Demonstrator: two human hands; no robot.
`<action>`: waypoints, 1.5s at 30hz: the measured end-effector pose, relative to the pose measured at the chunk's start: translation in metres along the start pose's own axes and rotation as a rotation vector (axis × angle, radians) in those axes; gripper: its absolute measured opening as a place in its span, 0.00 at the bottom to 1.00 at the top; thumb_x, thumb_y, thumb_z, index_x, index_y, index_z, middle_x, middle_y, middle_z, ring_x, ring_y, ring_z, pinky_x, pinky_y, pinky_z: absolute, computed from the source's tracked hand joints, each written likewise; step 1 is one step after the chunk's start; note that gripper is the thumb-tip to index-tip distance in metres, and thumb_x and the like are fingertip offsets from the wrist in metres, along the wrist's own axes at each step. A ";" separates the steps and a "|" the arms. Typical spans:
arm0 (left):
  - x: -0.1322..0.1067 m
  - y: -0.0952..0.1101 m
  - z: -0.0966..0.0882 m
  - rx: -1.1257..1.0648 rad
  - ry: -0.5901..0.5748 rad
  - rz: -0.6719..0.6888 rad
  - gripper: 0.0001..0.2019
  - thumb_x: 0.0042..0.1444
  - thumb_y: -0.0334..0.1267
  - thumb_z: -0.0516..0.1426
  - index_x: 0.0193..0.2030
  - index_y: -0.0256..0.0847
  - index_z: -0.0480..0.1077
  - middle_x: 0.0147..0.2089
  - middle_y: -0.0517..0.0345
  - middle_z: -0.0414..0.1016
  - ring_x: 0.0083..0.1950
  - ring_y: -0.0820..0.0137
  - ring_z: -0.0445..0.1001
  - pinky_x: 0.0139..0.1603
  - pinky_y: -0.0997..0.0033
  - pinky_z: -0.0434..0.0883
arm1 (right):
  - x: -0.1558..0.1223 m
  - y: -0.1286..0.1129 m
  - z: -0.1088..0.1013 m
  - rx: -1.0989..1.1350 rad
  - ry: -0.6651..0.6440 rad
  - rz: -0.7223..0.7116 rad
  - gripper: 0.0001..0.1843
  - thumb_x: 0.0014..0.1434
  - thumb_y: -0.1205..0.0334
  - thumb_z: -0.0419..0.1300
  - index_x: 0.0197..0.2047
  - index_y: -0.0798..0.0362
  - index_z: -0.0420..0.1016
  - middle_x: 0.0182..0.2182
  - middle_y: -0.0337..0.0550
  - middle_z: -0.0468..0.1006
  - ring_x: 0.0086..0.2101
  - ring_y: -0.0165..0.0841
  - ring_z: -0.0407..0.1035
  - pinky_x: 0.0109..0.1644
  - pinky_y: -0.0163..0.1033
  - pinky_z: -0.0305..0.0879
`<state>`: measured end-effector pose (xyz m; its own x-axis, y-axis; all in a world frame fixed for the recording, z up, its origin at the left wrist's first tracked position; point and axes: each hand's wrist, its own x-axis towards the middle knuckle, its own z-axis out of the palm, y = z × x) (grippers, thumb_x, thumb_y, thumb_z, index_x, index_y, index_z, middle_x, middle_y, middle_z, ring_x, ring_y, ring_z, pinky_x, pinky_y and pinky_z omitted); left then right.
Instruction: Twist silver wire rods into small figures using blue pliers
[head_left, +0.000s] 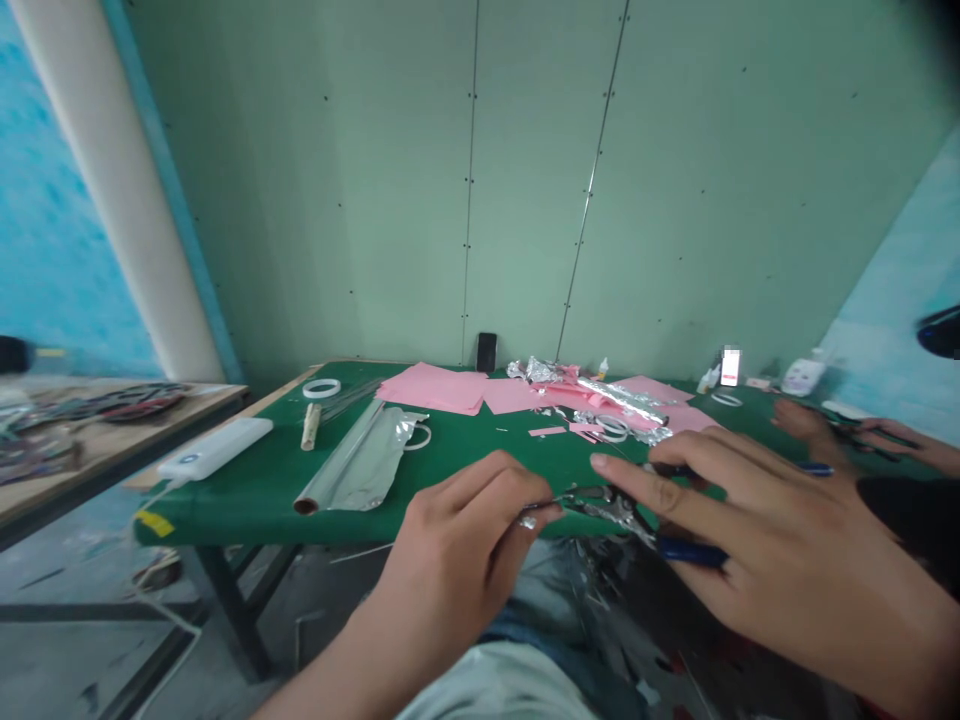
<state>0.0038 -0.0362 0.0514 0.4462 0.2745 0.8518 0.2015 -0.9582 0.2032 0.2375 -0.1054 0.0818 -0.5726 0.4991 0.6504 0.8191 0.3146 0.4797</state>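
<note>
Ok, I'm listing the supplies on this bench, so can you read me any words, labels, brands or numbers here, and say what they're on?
No text can be read anywhere.
White power bank: a small blue mark, too small to read.
Upright bright screen or card: blurred, unreadable.
White container: too small to read.
Yellow tape: no readable text.

Place: craft workshop | Signs: green-topped workbench (255, 500), screwed wall panels (337, 180), concrete floor (75, 590), crumpled foil (536, 370), pink paper (433, 388)
</note>
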 end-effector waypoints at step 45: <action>-0.011 0.017 0.013 -0.073 0.105 -0.241 0.08 0.60 0.24 0.56 0.40 0.40 0.72 0.33 0.62 0.74 0.30 0.78 0.72 0.32 0.81 0.68 | -0.010 -0.016 0.003 -0.032 0.010 0.015 0.29 0.57 0.72 0.52 0.62 0.50 0.68 0.38 0.46 0.74 0.37 0.40 0.69 0.41 0.45 0.64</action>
<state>0.0135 -0.0545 0.0398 0.2991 0.4889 0.8195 0.2258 -0.8706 0.4371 0.2301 -0.1136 0.0656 -0.5606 0.4952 0.6637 0.8262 0.2807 0.4884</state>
